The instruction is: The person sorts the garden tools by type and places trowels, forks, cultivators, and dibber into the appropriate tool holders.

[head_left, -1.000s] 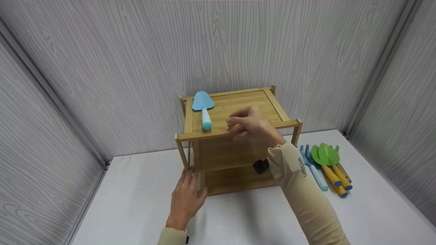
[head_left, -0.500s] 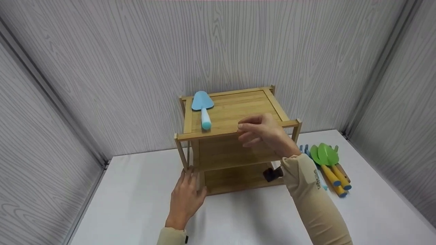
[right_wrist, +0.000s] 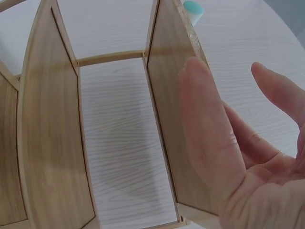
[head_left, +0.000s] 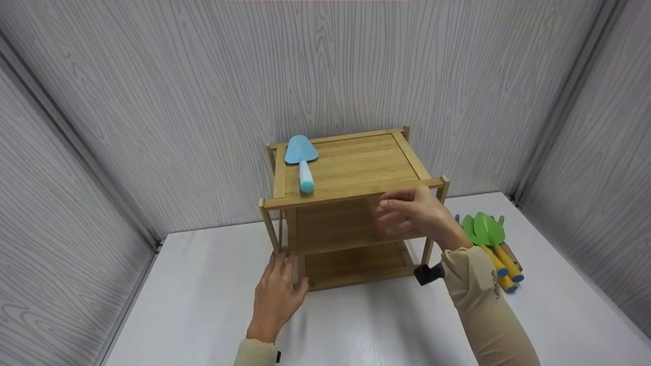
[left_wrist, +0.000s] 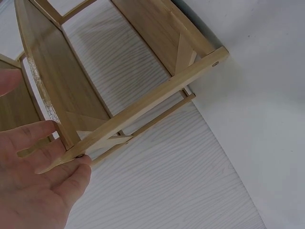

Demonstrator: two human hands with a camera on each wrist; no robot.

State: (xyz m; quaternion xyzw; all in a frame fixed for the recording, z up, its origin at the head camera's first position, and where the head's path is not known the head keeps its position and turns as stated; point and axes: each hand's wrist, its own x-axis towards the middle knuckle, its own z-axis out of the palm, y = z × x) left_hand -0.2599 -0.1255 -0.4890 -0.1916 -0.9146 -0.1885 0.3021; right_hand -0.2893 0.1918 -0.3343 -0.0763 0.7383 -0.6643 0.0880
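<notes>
A three-tier wooden shelf [head_left: 363, 160] stands on the white table. A light-blue trowel [head_left: 300, 150] with a turquoise-ended handle lies on the left of its top board, blade toward the back. My left hand [head_left: 278, 297] rests its fairly straight fingers against the shelf's front left leg, as the left wrist view confirms at the leg [left_wrist: 147, 102]. My right hand [head_left: 419, 213], loosely bent and holding nothing, hovers in front of the shelf's right front, beneath the top board's edge. In the right wrist view its thumb and fingers are apart.
To the right of the shelf lies a pile of garden tools, with green trowels [head_left: 488, 231] on yellow handles on top. The right sleeve [head_left: 488, 295] hides part of the pile. Wood-grain panels [head_left: 213, 101] close in the back and sides.
My right hand has moved right and down, from over the shelf's top front edge to in front of its right side. The left hand and the trowel have stayed put.
</notes>
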